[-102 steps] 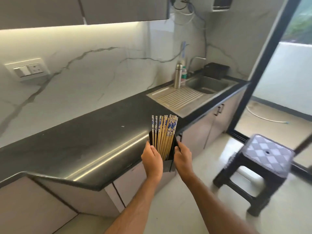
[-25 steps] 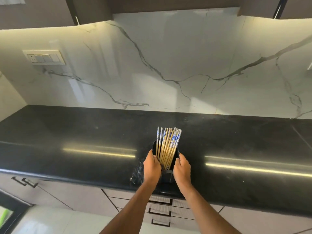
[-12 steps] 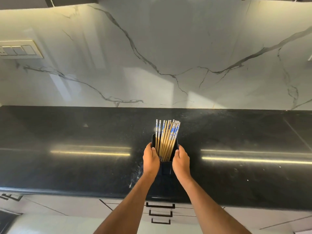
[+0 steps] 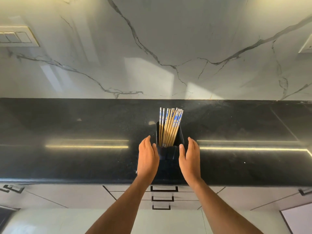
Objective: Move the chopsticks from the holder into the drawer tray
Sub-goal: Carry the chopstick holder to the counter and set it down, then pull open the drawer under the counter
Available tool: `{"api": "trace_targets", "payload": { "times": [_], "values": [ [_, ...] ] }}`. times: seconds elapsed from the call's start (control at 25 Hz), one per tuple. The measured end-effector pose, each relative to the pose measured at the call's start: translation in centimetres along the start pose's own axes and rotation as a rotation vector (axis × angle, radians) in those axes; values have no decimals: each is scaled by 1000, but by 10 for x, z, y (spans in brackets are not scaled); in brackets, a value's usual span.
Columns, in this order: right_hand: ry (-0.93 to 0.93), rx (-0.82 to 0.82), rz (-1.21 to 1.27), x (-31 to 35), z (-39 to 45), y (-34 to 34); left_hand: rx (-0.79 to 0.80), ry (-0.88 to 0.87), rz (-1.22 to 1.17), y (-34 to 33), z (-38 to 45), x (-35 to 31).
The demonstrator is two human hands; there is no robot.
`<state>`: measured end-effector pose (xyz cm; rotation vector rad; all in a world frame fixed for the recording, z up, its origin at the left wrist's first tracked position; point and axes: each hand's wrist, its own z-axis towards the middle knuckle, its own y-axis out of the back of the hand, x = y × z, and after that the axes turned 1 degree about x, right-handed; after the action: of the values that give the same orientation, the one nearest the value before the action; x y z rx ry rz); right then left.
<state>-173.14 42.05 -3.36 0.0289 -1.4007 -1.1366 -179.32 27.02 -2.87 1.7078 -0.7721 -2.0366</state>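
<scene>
Chopsticks (image 4: 170, 126) are still all bunched upright in the black holder (image 4: 168, 149), none moved yet. Nearest, the drawers (image 4: 163, 194) below the counter edge are closed, so the tray is out of sight. On the counter (image 4: 84, 157), the left hand (image 4: 147, 159) and right hand (image 4: 190, 157) flank the holder with fingers relaxed and let go; half a second ago both clasped its sides. The holder now stands alone mid-counter, with the marble wall (image 4: 152, 48) beyond. Opening a drawer probably comes next.
</scene>
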Motion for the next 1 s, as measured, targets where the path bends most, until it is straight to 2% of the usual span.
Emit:
{"api": "trace_targets", "payload": {
  "times": [0.12, 0.24, 0.44, 0.56, 0.68, 0.88, 1.0],
  "values": [
    [148, -11, -150, -10, -40, 11, -5, -67, 107, 14, -37, 19],
    [234, 31, -253, -23, -85, 16, -21, -243, 273, 21, -75, 41],
    [455, 203, -387, -59, -145, 6, 106, -476, 483, 9, -129, 95],
    [435, 420, -469, -78, -157, -13, 257, -436, 561, -12, -141, 119],
    [365, 596, -558, -90, -151, -40, 343, -384, 607, -35, -137, 130],
    [385, 742, -688, -115, -129, -85, 398, -399, 729, -83, -117, 152],
    [391, 732, -718, -125, -121, -98, 440, -449, 749, -97, -110, 164]
  ]
}}
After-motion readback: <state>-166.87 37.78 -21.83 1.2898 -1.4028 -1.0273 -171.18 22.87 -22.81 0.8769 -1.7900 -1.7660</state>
